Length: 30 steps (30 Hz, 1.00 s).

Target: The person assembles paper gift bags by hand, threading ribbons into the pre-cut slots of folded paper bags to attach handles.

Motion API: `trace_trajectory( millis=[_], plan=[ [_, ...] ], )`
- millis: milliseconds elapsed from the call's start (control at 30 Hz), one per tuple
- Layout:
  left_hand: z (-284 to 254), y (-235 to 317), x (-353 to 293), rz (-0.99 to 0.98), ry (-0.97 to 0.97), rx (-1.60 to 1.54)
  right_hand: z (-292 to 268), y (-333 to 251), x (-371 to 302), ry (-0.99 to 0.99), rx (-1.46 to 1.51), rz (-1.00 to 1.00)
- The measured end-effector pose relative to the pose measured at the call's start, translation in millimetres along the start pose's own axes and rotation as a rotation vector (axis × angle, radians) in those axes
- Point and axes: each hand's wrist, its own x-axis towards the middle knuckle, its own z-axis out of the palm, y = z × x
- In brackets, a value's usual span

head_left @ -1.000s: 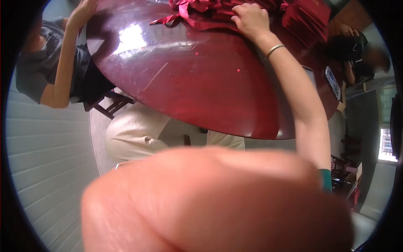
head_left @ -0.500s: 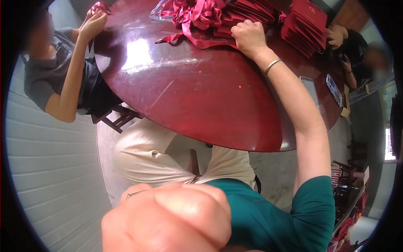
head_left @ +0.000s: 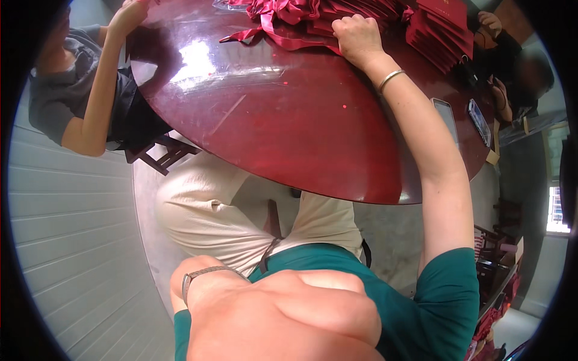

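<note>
My right hand point(head_left: 358, 42) reaches to the far side of the table, fingers curled closed, a bangle on the wrist. A red satin ribbon point(head_left: 295, 42) runs up to its thumb side; whether the fingers grip it is hidden. Behind the hand lies a row of red folded paper bags point(head_left: 343, 15), beside a heap of red ribbons point(head_left: 280, 11). Very close to the camera, my left hand point(head_left: 301, 307) is raised over my lap, large and soft in focus. Its fingers are bent closed, and anything inside them is hidden. A watch strap circles that wrist.
Another stack of red bags point(head_left: 439, 33) stands at the far right of the dark red round table point(head_left: 289, 132). Two phones, one of them a dark-framed phone point(head_left: 479, 123), lie near the right edge. One person sits at the left, another at the far right. A stool point(head_left: 159, 153) stands beneath the left side.
My left hand has moved right, showing more of its watch strap. The table and things on it sit higher in view. My right hand remains beside the ribbon; the far-right person's hand has lifted from the bags.
</note>
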Motion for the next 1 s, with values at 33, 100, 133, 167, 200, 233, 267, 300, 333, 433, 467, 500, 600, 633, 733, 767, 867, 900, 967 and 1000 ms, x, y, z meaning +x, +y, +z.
trace_trajectory(
  millis=[33,100,133,167,200,233,267,300,333,433,467,500,600,633,733,767,867,900,967,1000],
  plan=[
    [4.7,-1.1,0.1,0.013,0.0,-0.003,-1.4,1.8,1.8,-0.004,0.0,-0.001],
    [10.1,-2.6,0.2,0.04,-0.008,-0.007,-4.0,4.5,7.3,-0.038,-0.021,0.005],
    [10.7,-3.2,0.4,0.054,-0.016,-0.008,-2.3,3.4,3.9,-0.037,-0.025,0.008],
    [11.1,-3.9,0.9,0.068,-0.024,-0.01,0.7,1.0,-2.6,-0.031,-0.004,-0.001],
    [11.2,-5.7,0.3,0.078,-0.026,-0.017,0.2,-2.0,-8.7,-0.032,0.021,-0.011],
    [10.8,-7.8,0.0,0.088,-0.028,-0.024,-1.0,6.4,-4.3,-0.034,0.044,-0.024],
    [9.8,-10.2,0.1,0.098,-0.029,-0.032,-1.1,8.3,-6.4,-0.121,0.068,0.018],
    [26.5,-1.4,-4.7,0.124,-0.028,0.008,-15.2,-2.7,7.8,-0.068,0.11,0.028],
    [23.8,-1.9,-7.6,0.116,-0.017,0.003,-22.9,-11.3,7.5,-0.062,0.148,0.053],
    [4.2,-8.0,-12.9,0.183,-0.134,0.053,-26.6,-3.6,0.6,0.181,0.461,-0.046],
    [-0.3,-9.9,-16.1,0.186,-0.141,0.046,-22.7,-1.3,0.9,0.179,0.453,-0.043],
    [-4.2,-12.8,-19.7,0.147,-0.047,0.097,-23.6,-3.7,3.4,0.009,0.377,0.041],
    [-11.6,-19.4,-34.5,0.038,0.242,0.265,-23.2,-6.6,7.0,-0.204,0.287,0.132],
    [-13.7,-23.2,-39.2,0.007,0.336,0.322,-13.0,-4.4,4.4,-0.133,0.288,0.106],
    [-48.9,-55.4,-36.7,-0.225,0.502,0.441,-6.6,-6.8,1.9,-0.001,0.298,0.063],
    [-54.7,-64.5,-36.8,-0.361,0.655,0.36,-8.1,-6.3,0.4,0.016,0.29,0.033],
    [-77.5,-83.8,-34.9,-0.464,0.689,0.315,-13.1,-0.1,-10.9,0.083,0.262,-0.029],
    [-82.7,-87.5,-31.6,-0.458,0.687,0.311,-21.4,0.6,-15.9,0.14,0.23,-0.057],
    [-92.1,-93.8,-25.9,-0.537,0.677,0.258,-41.0,-2.2,-26.9,0.272,0.235,-0.115],
    [-96.4,-96.7,-22.1,-0.535,0.679,0.255,-56.2,-7.9,-32.6,0.271,0.234,-0.119]
  ],
)
